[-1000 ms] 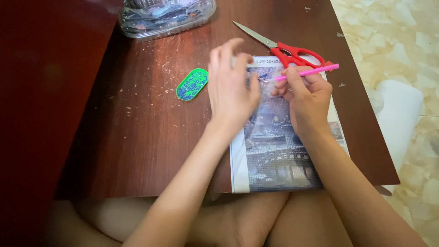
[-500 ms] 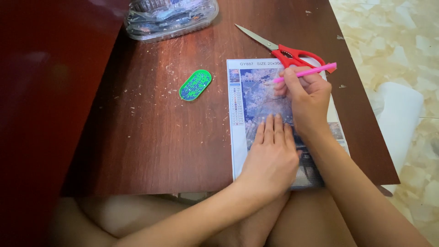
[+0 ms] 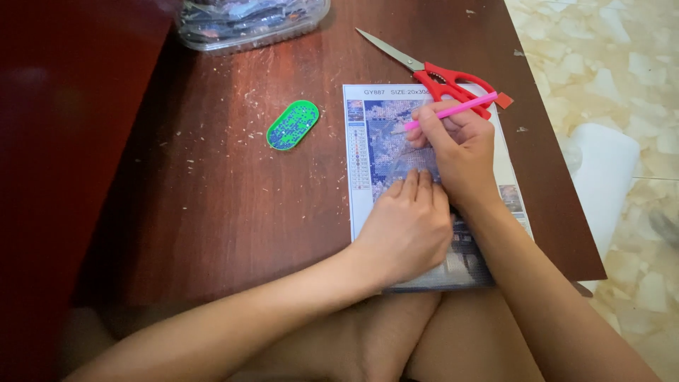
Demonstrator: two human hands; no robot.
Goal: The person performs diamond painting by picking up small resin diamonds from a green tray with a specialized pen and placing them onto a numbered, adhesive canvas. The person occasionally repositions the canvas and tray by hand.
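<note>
The left hand (image 3: 407, 226) lies flat, steadying the bead picture (image 3: 382, 134) while the right hand (image 3: 460, 148) grips a pink pen (image 3: 453, 111) above it.

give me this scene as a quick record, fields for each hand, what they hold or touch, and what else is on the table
left hand: palm down, flat on the picture sheet, holding nothing
right hand: grips a pink pen, tip down on the sheet's upper part
picture sheet: lies flat near the table's right edge, lower part hidden by the hands
scissors: red handles, blades closed, beside the sheet's top edge
green tray: small oval, left of the sheet, untouched
clear plastic container: at the far edge, contents unclear
table: dark wood, dotted with small pale scraps
</note>
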